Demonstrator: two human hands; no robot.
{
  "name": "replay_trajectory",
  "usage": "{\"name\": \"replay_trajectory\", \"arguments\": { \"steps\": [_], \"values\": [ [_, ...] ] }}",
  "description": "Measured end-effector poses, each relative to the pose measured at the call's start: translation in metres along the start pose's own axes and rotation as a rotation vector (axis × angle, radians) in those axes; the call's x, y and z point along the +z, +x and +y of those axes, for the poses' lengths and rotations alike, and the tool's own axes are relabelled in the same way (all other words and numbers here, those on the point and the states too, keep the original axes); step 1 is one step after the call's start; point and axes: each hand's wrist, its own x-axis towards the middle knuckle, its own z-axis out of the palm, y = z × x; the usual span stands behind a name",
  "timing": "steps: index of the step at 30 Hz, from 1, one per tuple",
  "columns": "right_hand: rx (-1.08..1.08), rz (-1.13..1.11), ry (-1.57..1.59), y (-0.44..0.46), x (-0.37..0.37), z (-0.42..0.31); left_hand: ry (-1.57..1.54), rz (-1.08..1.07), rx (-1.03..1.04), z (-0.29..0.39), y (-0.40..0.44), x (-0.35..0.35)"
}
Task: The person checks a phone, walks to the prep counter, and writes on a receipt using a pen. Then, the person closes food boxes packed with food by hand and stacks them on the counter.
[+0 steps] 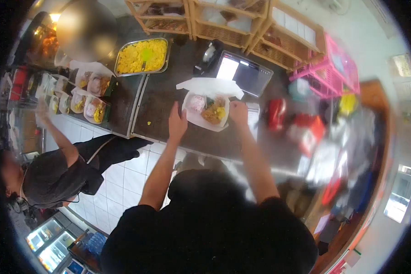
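An open white food box (206,122) sits on the dark counter, its lid (210,86) raised at the back. Inside are a pale wrapped packet (197,103) on the left and brown and yellow food (213,114) on the right. My left hand (177,121) is beside the box's left wall, fingers apart and holding nothing visible. At the right wall is my right hand (238,112), its fingers curled in; whatever they hold, if anything, is too small to make out.
A metal tray of yellow food (143,55) and several filled boxes (94,109) stand left. Behind are a tablet (245,73) and wicker shelves (228,23); a pink basket (326,68) and red items (276,114) are right. A co-worker (55,169) stands left.
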Motion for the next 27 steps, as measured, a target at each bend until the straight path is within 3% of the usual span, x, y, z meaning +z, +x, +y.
{"name": "replay_trajectory", "arguments": {
  "steps": [1,4,5,7,8,10,12,13,15,16,18,19,22,24,27],
  "values": [
    [0.010,-0.011,0.033,0.001,0.004,0.009,-0.167,-0.232,-0.137,-0.018,0.002,0.006],
    [0.155,-0.100,0.176,0.007,0.012,0.006,-0.062,-0.297,0.005,-0.016,0.012,0.000],
    [0.000,-0.016,0.027,0.002,0.013,0.000,-0.066,-0.294,0.007,-0.012,0.016,-0.005],
    [0.064,-0.107,-0.025,-0.004,0.014,0.000,0.035,-0.459,-0.080,-0.008,0.013,-0.013],
    [0.127,-0.194,-0.072,-0.006,0.014,0.005,0.031,-0.464,-0.080,-0.010,0.007,-0.011],
    [0.010,-0.189,-0.037,-0.005,0.011,0.017,0.082,-0.431,-0.129,-0.012,0.003,-0.005],
    [0.057,-0.215,0.265,-0.014,0.019,0.036,0.034,-0.429,-0.120,-0.013,0.004,-0.007],
    [0.071,-0.214,0.265,-0.024,0.011,0.034,-0.016,-0.430,-0.109,-0.013,-0.001,-0.008],
    [0.239,-0.228,0.322,-0.023,-0.012,0.016,-0.050,-0.356,-0.076,-0.018,-0.003,-0.001],
    [0.241,-0.219,0.324,-0.032,-0.016,0.018,-0.082,-0.279,-0.057,-0.020,-0.004,0.000],
    [0.191,-0.028,0.231,-0.057,-0.022,0.026,-0.078,-0.321,-0.087,-0.016,0.000,-0.006],
    [0.376,-0.290,0.163,-0.066,-0.036,0.018,-0.070,-0.364,-0.120,-0.015,0.001,-0.007],
    [0.415,-0.269,0.394,-0.087,-0.019,0.026,-0.013,-0.333,-0.039,-0.008,-0.002,-0.009],
    [0.329,-0.198,0.446,-0.098,-0.033,-0.010,-0.002,-0.370,-0.074,-0.006,-0.001,-0.013],
    [0.209,-0.264,0.261,-0.106,-0.034,-0.021,0.009,-0.393,-0.080,-0.003,0.003,-0.018]
  ]
}}
